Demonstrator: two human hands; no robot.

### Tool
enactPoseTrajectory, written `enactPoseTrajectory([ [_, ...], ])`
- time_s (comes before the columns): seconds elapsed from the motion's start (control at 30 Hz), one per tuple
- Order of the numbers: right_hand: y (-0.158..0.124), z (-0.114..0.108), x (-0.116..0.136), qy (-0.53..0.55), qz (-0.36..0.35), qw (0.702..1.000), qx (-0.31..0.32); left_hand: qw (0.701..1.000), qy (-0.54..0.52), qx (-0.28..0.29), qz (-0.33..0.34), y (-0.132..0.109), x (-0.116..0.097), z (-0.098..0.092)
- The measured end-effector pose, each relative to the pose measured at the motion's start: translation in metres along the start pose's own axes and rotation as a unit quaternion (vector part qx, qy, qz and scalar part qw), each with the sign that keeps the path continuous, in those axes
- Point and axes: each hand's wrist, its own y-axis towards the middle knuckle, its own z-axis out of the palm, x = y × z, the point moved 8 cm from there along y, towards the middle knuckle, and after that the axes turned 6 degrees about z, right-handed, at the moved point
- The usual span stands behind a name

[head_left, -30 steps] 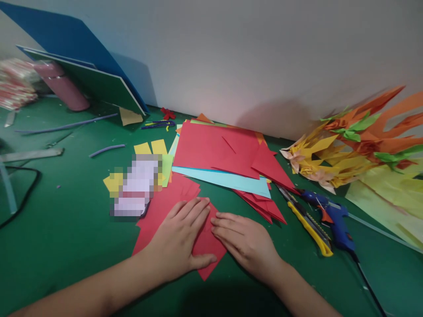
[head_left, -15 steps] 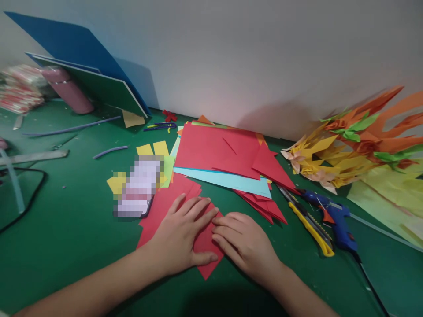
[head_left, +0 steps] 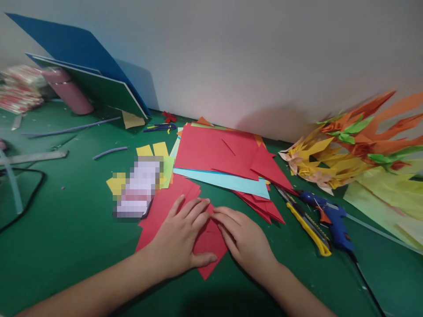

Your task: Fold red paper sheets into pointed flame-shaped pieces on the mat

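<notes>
A red sheet of paper [head_left: 211,244] lies on the green table before me, one corner pointing toward me. Flat on its left part rests my left hand [head_left: 175,237], fingers spread and thumb out to the right. My right hand [head_left: 249,242] is at the sheet's upper right edge, fingertips closed together on the paper there. A short dark line, a crease or a cut, shows on the sheet between the hands. More red paper [head_left: 153,215] extends under and beyond my left hand, beside a blurred-out phone [head_left: 137,189].
Stacked coloured paper [head_left: 218,147] lies ahead. To the right are a yellow utility knife [head_left: 309,229], a blue glue gun [head_left: 337,224] with its cord, and paper flowers [head_left: 357,136]. A pink bottle [head_left: 68,90] leans by boards [head_left: 95,83] at the left.
My right fingertips have moved slightly up along the sheet's edge, uncovering its right corner and the short dark line. My left hand stays nearly still.
</notes>
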Motion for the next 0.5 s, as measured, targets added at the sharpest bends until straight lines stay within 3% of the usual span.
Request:
enactPoseTrajectory([
  [0.3,0.004,0.006,0.005,-0.065,0.037,0.996,0.047,1.000,0.003,-0.017,0.008,0.000,0.000,-0.001],
  [0.5,0.001,-0.011,0.005,-0.036,0.016,0.999,-0.019,1.000,0.008,-0.015,0.005,-0.001,0.000,-0.001],
])
